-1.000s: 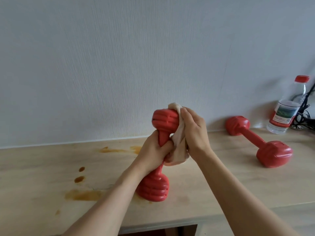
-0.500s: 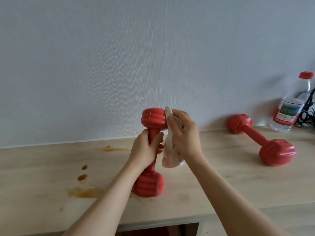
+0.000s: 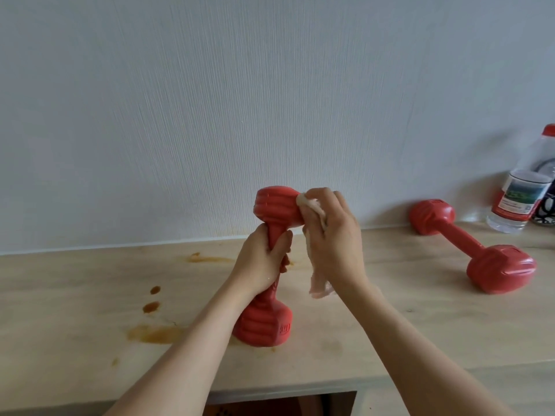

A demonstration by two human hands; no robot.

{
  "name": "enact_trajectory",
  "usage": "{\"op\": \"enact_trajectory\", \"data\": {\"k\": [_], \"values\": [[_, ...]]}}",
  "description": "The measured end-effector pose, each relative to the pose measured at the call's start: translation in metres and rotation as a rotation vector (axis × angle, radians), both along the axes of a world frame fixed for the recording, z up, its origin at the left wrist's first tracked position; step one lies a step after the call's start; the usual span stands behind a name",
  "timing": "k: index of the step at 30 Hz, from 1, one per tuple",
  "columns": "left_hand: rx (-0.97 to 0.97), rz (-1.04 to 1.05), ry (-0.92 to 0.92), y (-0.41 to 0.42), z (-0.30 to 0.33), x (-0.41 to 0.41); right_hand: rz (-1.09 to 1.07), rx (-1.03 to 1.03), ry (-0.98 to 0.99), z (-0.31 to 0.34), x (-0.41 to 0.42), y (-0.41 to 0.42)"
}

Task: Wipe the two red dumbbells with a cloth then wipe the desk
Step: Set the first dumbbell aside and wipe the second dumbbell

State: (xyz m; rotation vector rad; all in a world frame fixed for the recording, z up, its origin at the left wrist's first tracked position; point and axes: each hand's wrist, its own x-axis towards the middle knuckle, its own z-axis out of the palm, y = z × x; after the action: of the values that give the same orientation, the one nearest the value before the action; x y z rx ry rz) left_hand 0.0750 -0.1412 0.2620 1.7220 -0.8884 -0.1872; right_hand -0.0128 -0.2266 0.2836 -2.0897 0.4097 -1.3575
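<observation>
Wiping the first red dumbbell (image 3: 264,283), stood upright with its lower head planted on the near-centre of the desk (image 3: 405,334) among brown stains (image 3: 153,334): left hand (image 3: 261,262) wrapped firmly round the shaft, right hand (image 3: 333,244) pinching the pale cloth (image 3: 318,283) against the right flank of the upper head, loose end hanging below the palm. Judged still unfinished on this item; next, rotate the shaft to present unwiped faces, then repeat on the second dumbbell (image 3: 477,250) lying far right beside the water bottle (image 3: 519,193), untouched, before clearing the stains.
</observation>
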Motion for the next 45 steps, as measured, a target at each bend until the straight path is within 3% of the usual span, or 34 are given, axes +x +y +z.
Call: {"op": "enact_trajectory", "data": {"k": [6, 15, 19, 26, 31, 36, 38, 42, 45], "values": [[-0.015, -0.04, 0.021, 0.004, 0.0, 0.003, 0.084, 0.25, 0.035, -0.019, 0.006, -0.014], [-0.025, -0.055, 0.015, 0.005, 0.003, 0.0, 0.021, -0.125, -0.159, -0.008, 0.012, 0.014], [-0.03, -0.141, 0.009, 0.006, 0.0, -0.003, 0.186, 0.183, -0.242, -0.014, 0.009, 0.005], [-0.036, -0.155, 0.075, 0.006, 0.002, -0.004, 0.199, 0.266, -0.179, -0.012, 0.006, 0.002], [-0.008, -0.113, 0.028, 0.004, 0.004, -0.004, 0.189, -0.161, -0.069, -0.013, 0.014, 0.011], [0.017, -0.153, 0.006, 0.003, 0.001, -0.005, 0.262, 0.273, -0.112, -0.006, 0.005, -0.001], [0.017, -0.162, -0.001, 0.003, 0.001, -0.004, 0.24, 0.352, -0.116, -0.005, 0.004, -0.009], [-0.013, -0.135, 0.052, 0.004, 0.004, -0.005, 0.276, 0.28, -0.095, 0.0, 0.004, 0.01], [-0.018, -0.099, 0.028, 0.005, 0.006, -0.005, 0.271, -0.004, -0.016, -0.002, 0.009, 0.025]]}}
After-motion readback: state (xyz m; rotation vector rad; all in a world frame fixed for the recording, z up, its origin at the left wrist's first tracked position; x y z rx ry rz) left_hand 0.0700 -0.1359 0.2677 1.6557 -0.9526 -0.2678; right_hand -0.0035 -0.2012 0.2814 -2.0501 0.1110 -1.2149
